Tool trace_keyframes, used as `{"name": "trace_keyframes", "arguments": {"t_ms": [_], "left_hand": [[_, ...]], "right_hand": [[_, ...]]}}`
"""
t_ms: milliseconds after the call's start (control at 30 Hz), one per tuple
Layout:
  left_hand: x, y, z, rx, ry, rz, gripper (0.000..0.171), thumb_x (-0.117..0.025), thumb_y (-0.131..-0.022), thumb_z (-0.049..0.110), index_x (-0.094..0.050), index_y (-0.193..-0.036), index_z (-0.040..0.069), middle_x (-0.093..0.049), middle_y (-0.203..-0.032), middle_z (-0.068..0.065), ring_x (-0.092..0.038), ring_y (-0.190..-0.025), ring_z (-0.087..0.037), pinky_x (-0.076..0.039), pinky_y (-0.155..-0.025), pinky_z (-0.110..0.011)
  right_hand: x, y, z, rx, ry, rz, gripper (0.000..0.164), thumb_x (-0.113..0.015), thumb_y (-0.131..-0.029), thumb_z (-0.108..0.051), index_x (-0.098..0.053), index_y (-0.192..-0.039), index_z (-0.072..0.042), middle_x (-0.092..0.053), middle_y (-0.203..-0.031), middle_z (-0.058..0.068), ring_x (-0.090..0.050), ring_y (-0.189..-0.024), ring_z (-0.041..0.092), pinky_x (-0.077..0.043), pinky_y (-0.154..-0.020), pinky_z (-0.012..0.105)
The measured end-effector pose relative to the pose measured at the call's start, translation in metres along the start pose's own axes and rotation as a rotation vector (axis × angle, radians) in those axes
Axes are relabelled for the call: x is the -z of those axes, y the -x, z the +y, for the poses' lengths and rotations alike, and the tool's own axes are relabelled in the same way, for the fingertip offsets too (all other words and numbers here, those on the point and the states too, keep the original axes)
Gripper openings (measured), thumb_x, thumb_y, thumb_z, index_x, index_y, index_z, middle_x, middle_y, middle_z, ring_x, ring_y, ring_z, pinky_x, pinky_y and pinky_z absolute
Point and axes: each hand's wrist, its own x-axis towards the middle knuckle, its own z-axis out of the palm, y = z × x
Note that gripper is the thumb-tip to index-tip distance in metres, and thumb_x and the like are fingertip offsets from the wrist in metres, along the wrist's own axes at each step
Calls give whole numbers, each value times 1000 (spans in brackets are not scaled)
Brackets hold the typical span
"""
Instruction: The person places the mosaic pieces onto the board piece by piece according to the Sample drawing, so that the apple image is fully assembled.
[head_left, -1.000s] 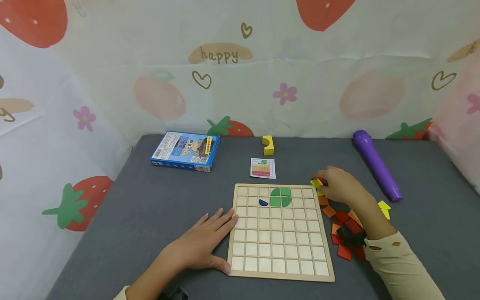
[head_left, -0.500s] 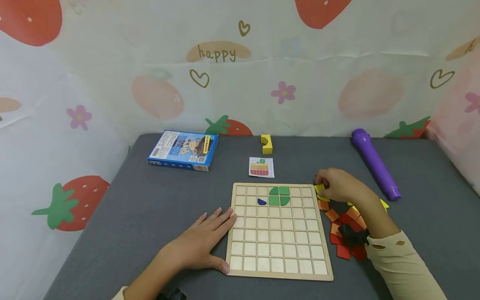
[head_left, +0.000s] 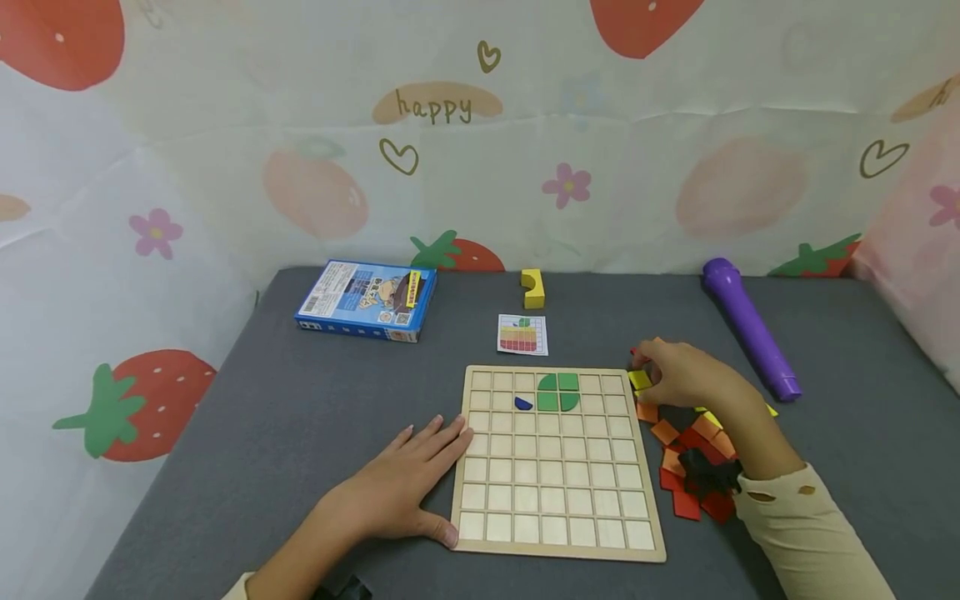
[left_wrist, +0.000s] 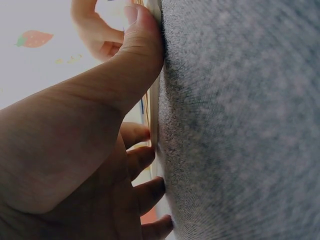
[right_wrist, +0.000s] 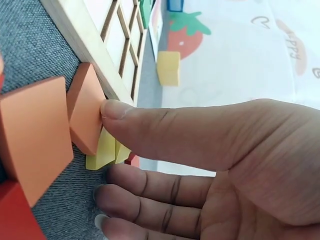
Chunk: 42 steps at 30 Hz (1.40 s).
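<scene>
My left hand (head_left: 401, 492) lies flat with spread fingers, its fingertips and thumb against the left edge of the wooden grid board (head_left: 562, 551). Four-part green leaf shapes aside, a green square (head_left: 570, 382) and a small blue half-round piece (head_left: 523, 403) sit in the board's upper cells. Beyond the board's top right corner, my right hand (head_left: 686, 375) reaches down among loose tiles. Its thumb and fingers stand apart around yellow tiles (right_wrist: 102, 150), the thumb tip right at an orange tile (right_wrist: 85, 112). A red tile (head_left: 635, 352) shows past the fingertips.
Red tiles (head_left: 686, 505) and more orange ones lie in a heap under the right wrist. A pattern card (head_left: 522, 337) and a yellow notched block (head_left: 533, 292) are behind the board. The blue box (head_left: 367, 300) is back left, a purple tube (head_left: 750, 333) back right.
A yellow tile pinched at my right fingertips one second ago now lies low beside the board's corner, and the fingers have spread. My left hand keeps its place.
</scene>
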Motion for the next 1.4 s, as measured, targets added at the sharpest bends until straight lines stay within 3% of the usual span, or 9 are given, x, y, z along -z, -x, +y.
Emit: {"name": "trace_keyframes", "arguments": {"t_ms": [233, 367, 533, 700, 967, 1100, 1200, 1333, 1400], "left_hand": [[0, 0, -1, 8, -2, -6, 114, -71, -77, 68, -18, -162, 13, -12, -167, -5, -8, -152, -30, -13, -117, -60], [0, 0, -2, 6, -5, -5, 114, -71, -77, 68, -18, -162, 13, -12, -167, -4, -8, -152, -30, -13, -117, -60], [-1, 0, -2, -1, -2, -2, 114, -70, -77, 69, -18, -162, 13, -11, -167, -4, -8, -152, -30, -13, -117, -60], [0, 0, -1, 0, -3, -6, 114, -70, -77, 69, -18, -162, 13, -11, -168, -4, -8, -152, -30, -13, -117, -60], [0, 0, -1, 6, -3, -7, 114, -71, -77, 68, -18, -162, 13, -11, -167, -4, -7, -152, -30, -12, -117, -60], [-1, 0, 0, 8, 5, -11, 114, -71, -77, 68, -18, -162, 13, -11, -168, -4, -8, -152, -30, -12, -117, -60], [-1, 0, 0, 10, 8, -12, 114, -71, -77, 68, -18, -162, 13, -11, -168, -4, -8, -152, -30, -12, -117, -60], [-1, 0, 0, 13, 4, -11, 114, -72, -77, 67, -18, -162, 13, -11, -168, -4, -8, -152, -30, -12, -117, -60], [0, -1, 0, 13, 2, -10, 114, -72, -77, 67, -18, -162, 13, -12, -167, -4, -8, -152, -30, -12, -117, -60]], "right_hand": [[2, -2, 0, -89, 49, 11, 37, -80, -84, -16, -60, -106, 7, -63, -91, 13, -58, -79, 27, -49, -66, 41], [3, -2, 2, -161, 93, -1, 17, -73, -86, -14, -61, -83, -2, -56, -78, 7, -52, -68, 23, -42, -58, 36], [2, -1, 3, -177, 106, -16, 29, -72, -90, -18, -55, -67, -10, -45, -66, 0, -44, -59, 17, -34, -54, 31], [3, 1, 4, -167, 103, -30, 26, -77, -88, -20, -59, -73, -8, -51, -72, 2, -48, -64, 19, -37, -56, 32], [1, -1, 8, -192, 143, 19, 17, -65, -93, -10, -55, -81, -5, -51, -73, 4, -49, -64, 21, -38, -56, 33], [3, 2, 12, -129, 136, -1, 10, -63, -94, -7, -60, -86, -1, -56, -79, 6, -51, -67, 22, -42, -58, 35], [6, 6, 13, -68, 117, -47, 5, -67, -89, -3, -67, -93, 0, -60, -85, 6, -53, -72, 22, -46, -63, 36], [9, 9, 12, -31, 95, -86, 21, -71, -80, 5, -69, -101, 2, -61, -90, 7, -54, -79, 24, -49, -68, 39], [9, 8, 13, -9, 96, -70, 22, -70, -78, 9, -70, -99, 2, -62, -89, 8, -55, -79, 25, -50, -68, 40]]}}
